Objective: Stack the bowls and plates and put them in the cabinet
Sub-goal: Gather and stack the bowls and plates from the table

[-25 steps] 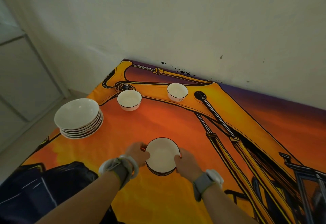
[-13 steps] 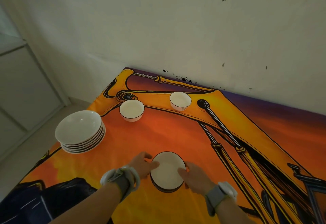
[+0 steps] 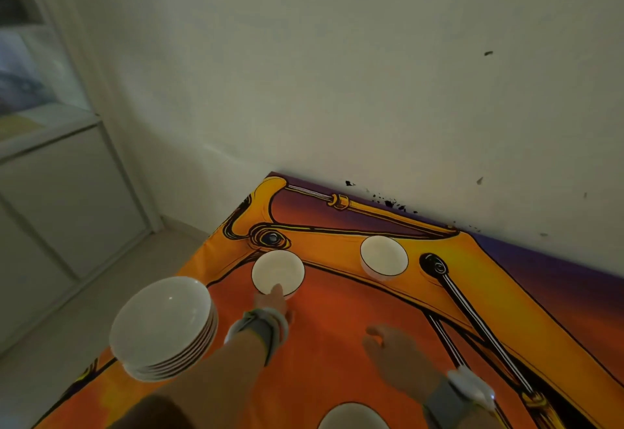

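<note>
Behind the table, wall (image 3: 337,74): pale plaster fills the top of your view, with a few dark flecks and a scatter of black specks where it meets the far edge of the cloth.
Cabinet (image 3: 57,199): pale, standing to your left against the wall; glazed above, plain panels below.
Floor (image 3: 67,320): light, running between the cabinet and the table's left side.
Tablecloth (image 3: 337,354): orange and purple, printed with a yellow excavator arm, covering the whole surface in front of you.
Plates (image 3: 162,324): white, stacked at the table's left edge, nearest the cabinet.
Left bowl (image 3: 277,270): white, upright on the cloth just beyond the plates.
Right bowl (image 3: 384,257): white, upright, nearer the wall and well apart from the left bowl.
Near bowl (image 3: 351,417): only its rim shows at the bottom edge.
Left hand (image 3: 273,305): you reach forward and a fingertip lies over the left bowl's near rim; whether you grip it cannot be told.
Right hand (image 3: 395,351): blurred, over bare cloth, fingers loose and holding nothing.
Wristbands (image 3: 260,327): grey, one on each wrist.
</note>
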`<state>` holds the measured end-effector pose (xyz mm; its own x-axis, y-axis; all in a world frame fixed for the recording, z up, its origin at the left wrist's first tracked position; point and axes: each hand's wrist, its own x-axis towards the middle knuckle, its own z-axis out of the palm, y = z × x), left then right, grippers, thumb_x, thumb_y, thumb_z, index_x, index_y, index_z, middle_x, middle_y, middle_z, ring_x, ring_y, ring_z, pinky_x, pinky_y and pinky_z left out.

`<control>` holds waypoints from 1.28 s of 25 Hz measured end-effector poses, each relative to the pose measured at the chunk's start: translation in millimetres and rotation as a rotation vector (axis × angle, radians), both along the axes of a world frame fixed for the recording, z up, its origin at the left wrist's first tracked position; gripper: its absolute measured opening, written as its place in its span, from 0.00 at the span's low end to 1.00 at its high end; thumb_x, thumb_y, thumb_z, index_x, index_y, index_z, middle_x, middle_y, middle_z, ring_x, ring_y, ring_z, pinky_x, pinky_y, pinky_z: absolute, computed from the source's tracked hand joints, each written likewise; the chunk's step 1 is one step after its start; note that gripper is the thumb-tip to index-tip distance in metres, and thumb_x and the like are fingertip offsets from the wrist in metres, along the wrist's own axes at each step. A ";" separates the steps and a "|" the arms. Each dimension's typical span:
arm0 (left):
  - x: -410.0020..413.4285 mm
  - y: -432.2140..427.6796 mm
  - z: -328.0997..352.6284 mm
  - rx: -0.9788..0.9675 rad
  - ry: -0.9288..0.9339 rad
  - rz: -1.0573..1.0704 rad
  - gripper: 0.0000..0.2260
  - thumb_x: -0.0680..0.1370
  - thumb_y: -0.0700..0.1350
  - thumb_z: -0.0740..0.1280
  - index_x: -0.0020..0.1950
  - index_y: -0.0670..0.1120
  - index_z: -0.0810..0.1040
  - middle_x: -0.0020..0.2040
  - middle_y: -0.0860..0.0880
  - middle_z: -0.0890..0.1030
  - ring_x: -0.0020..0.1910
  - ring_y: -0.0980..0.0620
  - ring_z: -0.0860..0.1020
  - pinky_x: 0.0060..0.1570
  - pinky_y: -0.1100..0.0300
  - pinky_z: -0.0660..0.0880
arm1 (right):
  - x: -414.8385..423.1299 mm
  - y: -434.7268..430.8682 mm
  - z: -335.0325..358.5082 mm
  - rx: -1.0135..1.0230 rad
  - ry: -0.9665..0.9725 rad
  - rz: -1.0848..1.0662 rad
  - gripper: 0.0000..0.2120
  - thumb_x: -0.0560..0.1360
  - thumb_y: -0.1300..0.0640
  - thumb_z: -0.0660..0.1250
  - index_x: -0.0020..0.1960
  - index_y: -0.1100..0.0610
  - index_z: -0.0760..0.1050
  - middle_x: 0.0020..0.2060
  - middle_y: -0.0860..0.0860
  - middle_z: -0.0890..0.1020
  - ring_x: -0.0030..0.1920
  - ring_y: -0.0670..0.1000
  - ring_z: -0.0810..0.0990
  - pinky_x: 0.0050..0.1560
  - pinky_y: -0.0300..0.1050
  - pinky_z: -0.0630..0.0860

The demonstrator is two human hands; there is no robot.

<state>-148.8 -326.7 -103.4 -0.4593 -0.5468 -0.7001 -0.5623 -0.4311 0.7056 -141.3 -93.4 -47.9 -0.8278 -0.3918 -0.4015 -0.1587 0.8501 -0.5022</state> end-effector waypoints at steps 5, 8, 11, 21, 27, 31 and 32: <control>-6.7 3.5 17.4 -0.228 -0.092 -0.142 0.09 0.80 0.38 0.56 0.57 0.36 0.70 0.31 0.45 0.69 0.09 0.52 0.68 0.07 0.70 0.58 | -25.9 -12.4 0.5 -0.010 0.006 0.034 0.21 0.81 0.50 0.54 0.69 0.59 0.69 0.65 0.55 0.76 0.61 0.55 0.77 0.60 0.44 0.71; -29.1 17.0 26.1 -0.307 -0.020 -0.223 0.13 0.77 0.37 0.56 0.60 0.36 0.71 0.38 0.40 0.77 0.20 0.49 0.75 0.17 0.65 0.68 | -45.8 -17.8 15.0 -0.158 -0.016 -0.062 0.22 0.81 0.47 0.55 0.68 0.60 0.70 0.44 0.54 0.81 0.40 0.51 0.80 0.42 0.43 0.73; -63.5 47.8 48.0 -0.308 0.135 -0.374 0.14 0.74 0.40 0.58 0.58 0.40 0.74 0.40 0.39 0.78 0.29 0.45 0.74 0.24 0.62 0.70 | -83.4 -19.9 33.0 -0.354 -0.028 -0.270 0.24 0.79 0.43 0.56 0.68 0.57 0.67 0.37 0.51 0.77 0.30 0.46 0.74 0.29 0.39 0.67; -153.7 111.6 37.0 -0.328 0.143 -0.714 0.08 0.77 0.37 0.55 0.55 0.44 0.67 0.33 0.43 0.76 0.24 0.50 0.67 0.20 0.65 0.63 | -191.5 20.7 -12.3 -0.313 0.033 -0.532 0.14 0.76 0.62 0.55 0.56 0.66 0.74 0.37 0.61 0.77 0.28 0.53 0.68 0.29 0.44 0.65; -166.4 102.5 7.9 -0.372 0.045 -0.733 0.16 0.76 0.37 0.58 0.35 0.51 0.56 0.40 0.39 0.72 0.26 0.49 0.63 0.27 0.59 0.59 | -205.1 17.6 -60.5 -0.264 0.026 -0.532 0.11 0.76 0.59 0.56 0.52 0.64 0.72 0.41 0.61 0.76 0.36 0.57 0.69 0.38 0.49 0.67; -169.7 100.7 -6.7 -0.407 0.045 -0.797 0.03 0.76 0.38 0.59 0.42 0.42 0.70 0.38 0.40 0.73 0.26 0.48 0.65 0.27 0.59 0.61 | -207.1 18.7 -68.2 -0.226 0.040 -0.519 0.10 0.77 0.60 0.56 0.50 0.65 0.73 0.40 0.59 0.74 0.38 0.58 0.71 0.38 0.48 0.66; -170.9 100.3 -10.7 -0.422 0.052 -0.808 0.04 0.76 0.39 0.59 0.42 0.41 0.71 0.37 0.40 0.73 0.26 0.48 0.65 0.28 0.59 0.62 | -206.9 19.9 -70.5 -0.213 0.044 -0.500 0.10 0.77 0.59 0.56 0.51 0.64 0.73 0.40 0.58 0.74 0.39 0.58 0.71 0.38 0.48 0.66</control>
<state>-319.7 -226.3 -114.1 -0.8390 -0.2508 -0.4828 -0.5441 0.3797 0.7482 -348.2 -73.5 -118.4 -0.9482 -0.0150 -0.3174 0.2142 0.7074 -0.6736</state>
